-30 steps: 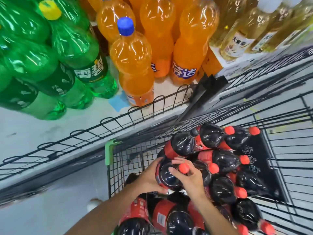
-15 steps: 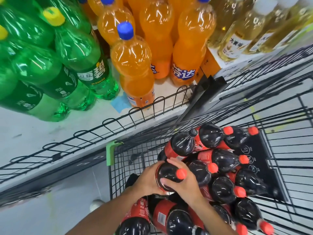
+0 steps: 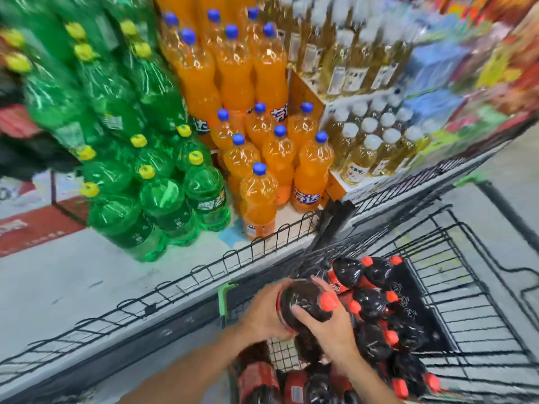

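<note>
left grip and right grip both clasped the cola bottle, lower centre of frame, just above the other colas in the cart. judged: the step wanted a firm two-sided hold, cap kept up, neighbours not knocked.

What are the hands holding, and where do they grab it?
Both hold one dark cola bottle. The left hand grips its wide body; the right hand curls its fingers round the shoulder below the red cap.
</note>
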